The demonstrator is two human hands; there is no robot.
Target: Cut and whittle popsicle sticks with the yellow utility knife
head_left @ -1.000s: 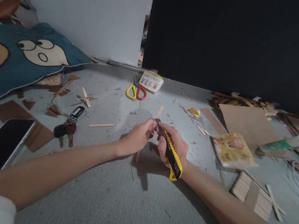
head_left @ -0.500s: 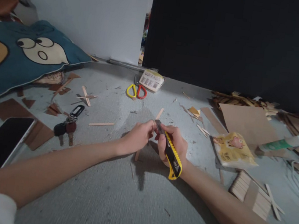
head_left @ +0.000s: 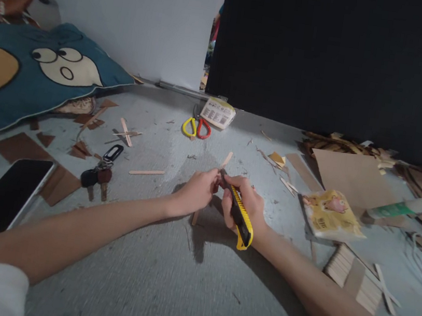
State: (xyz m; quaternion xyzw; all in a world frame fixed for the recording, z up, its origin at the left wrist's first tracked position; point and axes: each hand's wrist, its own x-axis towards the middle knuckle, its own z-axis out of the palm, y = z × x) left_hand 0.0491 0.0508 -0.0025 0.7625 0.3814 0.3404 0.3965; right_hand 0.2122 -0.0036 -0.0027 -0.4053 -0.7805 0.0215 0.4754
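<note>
My right hand (head_left: 247,201) is closed around a yellow and black utility knife (head_left: 241,213), its blade end pointing away from me toward my left fingers. My left hand (head_left: 199,192) is closed on a wooden craft stick (head_left: 227,158), whose far end sticks out beyond the fingers. Both hands meet at the middle of the grey table, and the fingers hide the spot where blade and stick come together. Below my left hand, part of another wooden piece (head_left: 195,217) shows. A loose craft stick (head_left: 146,172) lies to the left.
Scissors (head_left: 197,128) and a white packet (head_left: 218,113) lie at the back. Keys (head_left: 97,177), a phone (head_left: 3,199) and a blue cushion (head_left: 70,67) are on the left. At right are a yellow packet (head_left: 331,212), a glue tube (head_left: 403,208), cardboard (head_left: 350,172) and bundled craft sticks (head_left: 339,263).
The view has shifted slightly, so most things appear a little further right. The knife has turned a little in my right hand; both hands keep their grip.
</note>
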